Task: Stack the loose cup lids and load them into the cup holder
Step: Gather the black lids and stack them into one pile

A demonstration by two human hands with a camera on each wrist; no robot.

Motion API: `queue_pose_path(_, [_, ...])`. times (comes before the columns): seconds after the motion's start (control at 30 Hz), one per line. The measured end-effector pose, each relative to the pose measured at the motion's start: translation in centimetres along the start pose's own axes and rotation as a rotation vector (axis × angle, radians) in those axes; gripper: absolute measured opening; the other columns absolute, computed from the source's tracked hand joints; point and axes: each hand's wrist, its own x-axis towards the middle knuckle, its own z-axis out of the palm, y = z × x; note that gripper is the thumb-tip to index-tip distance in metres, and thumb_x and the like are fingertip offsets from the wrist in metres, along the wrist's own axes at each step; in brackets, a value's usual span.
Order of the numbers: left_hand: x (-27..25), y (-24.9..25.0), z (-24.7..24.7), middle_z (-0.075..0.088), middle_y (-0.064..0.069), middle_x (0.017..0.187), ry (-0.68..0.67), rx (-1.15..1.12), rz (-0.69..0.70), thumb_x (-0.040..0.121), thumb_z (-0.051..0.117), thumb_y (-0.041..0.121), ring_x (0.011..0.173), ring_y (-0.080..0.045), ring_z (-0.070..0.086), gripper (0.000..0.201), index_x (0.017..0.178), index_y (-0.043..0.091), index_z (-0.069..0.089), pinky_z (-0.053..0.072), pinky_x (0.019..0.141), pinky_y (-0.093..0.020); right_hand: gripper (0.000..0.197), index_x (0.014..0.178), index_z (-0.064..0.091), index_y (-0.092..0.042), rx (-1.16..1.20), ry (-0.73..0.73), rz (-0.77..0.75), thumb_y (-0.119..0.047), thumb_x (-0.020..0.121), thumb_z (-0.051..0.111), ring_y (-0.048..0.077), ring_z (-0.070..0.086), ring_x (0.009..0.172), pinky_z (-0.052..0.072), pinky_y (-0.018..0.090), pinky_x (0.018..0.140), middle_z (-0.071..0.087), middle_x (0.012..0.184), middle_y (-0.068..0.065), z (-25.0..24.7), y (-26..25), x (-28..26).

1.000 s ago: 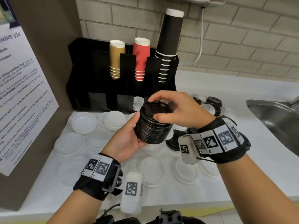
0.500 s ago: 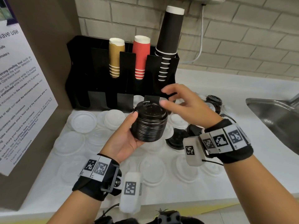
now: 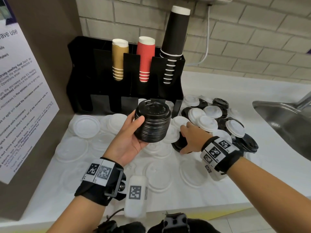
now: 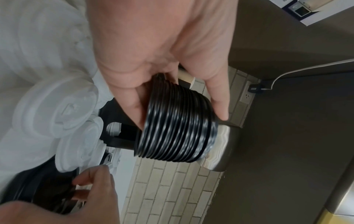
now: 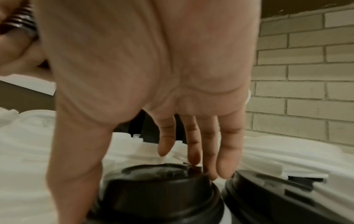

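Observation:
My left hand [image 3: 133, 137] grips a tall stack of black cup lids [image 3: 152, 121], thumb on its near side, held above the counter in front of the black cup holder [image 3: 84, 73]. The left wrist view shows the same stack [image 4: 176, 125] between thumb and fingers. My right hand [image 3: 190, 137] is down on the counter over a loose black lid [image 3: 178, 143]. In the right wrist view its nearly straight fingers [image 5: 193, 151] touch the far rim of that lid [image 5: 153, 189] and the thumb drops past the near side. The lid rests on the counter.
White domed lids [image 3: 207, 122] and more black lids [image 3: 249, 143] are heaped right of the holder. Flat clear lids [image 3: 85, 126] cover the counter's left and front. Gold [image 3: 119, 59], red [image 3: 145, 59] and black cups [image 3: 175, 39] fill the holder. A steel sink [image 3: 286, 121] lies far right.
My right hand left the top of the stack and went down and right to a black lid on the counter. The left hand kept the stack and raised it slightly.

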Motion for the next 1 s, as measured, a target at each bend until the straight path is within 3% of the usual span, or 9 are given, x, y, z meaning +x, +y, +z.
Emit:
queue_pose_path(0.2, [0.2,0.5,-0.3,0.064,-0.002,0.129,0.003,-0.007,0.015,0.08,0.065,0.012,0.114,-0.023,0.065,0.07,0.144,0.026,0.041,0.057,0.076,-0.034,0.074,0.131,0.033,-0.024,0.026,0.009,-0.015,-0.041,0.071,0.073,0.028,0.05,0.105,0.045,0.034,0.078,0.045,0.116,0.008,-0.4,-0.1,0.3])
queue_pose_path(0.33, [0.4,0.9,-0.4,0.068,-0.001,0.122,-0.019,-0.008,0.016,0.077,0.067,0.008,0.11,-0.023,0.066,0.073,0.143,0.027,0.043,0.058,0.074,-0.033,0.075,0.135,0.03,-0.027,0.02,-0.011,-0.011,-0.042,0.074,0.07,0.03,0.049,0.11,0.049,0.04,0.087,0.049,0.118,0.007,-0.5,-0.5,0.5])
queue_pose_path(0.57, [0.5,1.5,-1.1,0.07,0.0,0.118,-0.05,-0.009,0.01,0.069,0.075,0.01,0.108,-0.023,0.068,0.08,0.141,0.027,0.044,0.058,0.073,-0.034,0.081,0.131,0.03,-0.033,-0.045,0.091,0.049,-0.052,0.064,0.07,0.025,0.051,0.106,0.043,0.035,0.07,0.051,0.115,0.0,-3.0,0.0,-0.3])
queue_pose_path(0.7, [0.4,1.5,-1.8,0.069,-0.002,0.121,-0.053,-0.015,0.011,0.078,0.066,0.006,0.109,-0.024,0.067,0.071,0.142,0.028,0.043,0.058,0.074,-0.035,0.077,0.125,0.034,-0.034,0.294,0.18,-0.03,-0.045,0.059,0.073,0.02,0.057,0.09,0.049,0.033,0.076,0.058,0.105,-0.001,-7.4,0.6,-1.9])
queue_pose_path(0.83, [0.1,1.8,-2.0,0.068,-0.002,0.122,-0.083,0.002,-0.004,0.07,0.075,0.014,0.111,-0.024,0.066,0.077,0.139,0.029,0.046,0.058,0.076,-0.036,0.062,0.12,0.04,-0.034,0.73,0.376,-0.179,-0.02,0.072,0.076,0.014,0.06,0.074,0.048,0.013,0.061,0.058,0.095,-0.004,-10.9,-0.7,-3.1])
queue_pose_path(0.9, [0.1,2.0,-2.2,0.067,-0.003,0.125,-0.078,0.01,-0.011,0.065,0.077,0.018,0.111,-0.024,0.066,0.08,0.139,0.03,0.047,0.058,0.076,-0.037,0.058,0.118,0.043,-0.037,0.888,0.405,-0.276,-0.02,0.073,0.075,0.012,0.061,0.077,0.053,0.017,0.069,0.057,0.1,-0.001,-12.0,-2.0,-3.7])
queue_pose_path(1.0, [0.0,2.3,-2.3,0.067,-0.002,0.124,-0.077,0.023,-0.013,0.063,0.078,0.019,0.109,-0.023,0.067,0.079,0.135,0.032,0.05,0.058,0.076,-0.037,0.053,0.113,0.046,-0.04,0.915,0.347,-0.392,-0.024,0.07,0.071,0.011,0.059,0.08,0.052,0.021,0.075,0.056,0.1,-0.002,-12.8,-4.3,-4.3])
